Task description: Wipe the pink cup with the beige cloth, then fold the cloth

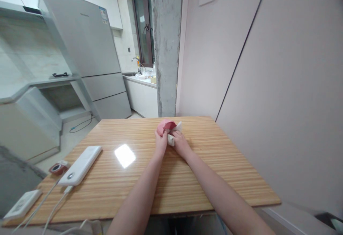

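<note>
Over the far middle of the wooden table (pixel 209 170), both hands meet around a small pink rounded object (pixel 162 125) with a darker pink opening, perhaps a bowl or cup; its kind is hard to make out. On its near left side, my left hand (pixel 160 143) is closed on it. A crumpled white tissue or cloth (pixel 170 140) is gripped by my right hand (pixel 180 143), pressed against the pink object's right side. One end of the white piece sticks up past the right fingers. Some fingertips are hidden between the two items.
A white power bank (pixel 81 165) with cables lies on the table's left side. Beside it are a small reddish-brown device (pixel 56 168) and a white power strip (pixel 23 204). Beyond stand a grey refrigerator (pixel 85 42), a bare concrete pillar (pixel 167 49) and a sink counter (pixel 142 92).
</note>
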Action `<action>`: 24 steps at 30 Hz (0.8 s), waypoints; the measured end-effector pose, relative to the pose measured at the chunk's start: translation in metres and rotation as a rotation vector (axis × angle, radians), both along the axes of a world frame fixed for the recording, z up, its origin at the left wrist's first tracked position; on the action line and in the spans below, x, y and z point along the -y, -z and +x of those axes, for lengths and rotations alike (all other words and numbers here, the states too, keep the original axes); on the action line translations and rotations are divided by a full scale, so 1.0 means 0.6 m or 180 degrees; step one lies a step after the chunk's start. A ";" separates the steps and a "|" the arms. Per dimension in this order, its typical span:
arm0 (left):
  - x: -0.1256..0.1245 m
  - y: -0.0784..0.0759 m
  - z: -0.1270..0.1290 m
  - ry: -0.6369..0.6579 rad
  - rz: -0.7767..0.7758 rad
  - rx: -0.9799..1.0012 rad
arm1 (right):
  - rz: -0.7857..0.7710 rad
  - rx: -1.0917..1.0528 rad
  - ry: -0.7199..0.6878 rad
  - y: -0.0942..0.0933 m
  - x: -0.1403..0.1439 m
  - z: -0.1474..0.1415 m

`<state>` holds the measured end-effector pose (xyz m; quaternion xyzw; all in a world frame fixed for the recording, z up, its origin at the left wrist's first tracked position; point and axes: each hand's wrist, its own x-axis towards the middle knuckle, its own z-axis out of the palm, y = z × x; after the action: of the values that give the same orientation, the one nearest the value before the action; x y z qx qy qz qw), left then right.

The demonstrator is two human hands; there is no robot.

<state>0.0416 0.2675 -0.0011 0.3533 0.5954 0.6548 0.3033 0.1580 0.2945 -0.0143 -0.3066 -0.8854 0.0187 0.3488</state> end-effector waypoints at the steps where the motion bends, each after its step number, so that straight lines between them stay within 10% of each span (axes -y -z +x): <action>1: 0.002 -0.003 -0.011 0.0045 0.0004 -0.0218 | 0.0013 0.0108 0.0035 0.000 -0.002 0.002; 11: 0.003 0.010 0.031 0.0608 0.0321 0.0432 | -0.0077 -0.0453 0.0327 0.006 0.004 0.007; 24: 0.030 -0.037 -0.036 0.0673 0.0667 -0.0890 | 0.0131 -0.0129 -0.0070 -0.007 0.007 0.005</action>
<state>0.0203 0.2498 0.0210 0.5309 0.5200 0.6222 0.2463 0.1610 0.2901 -0.0098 -0.2891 -0.8817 0.0106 0.3727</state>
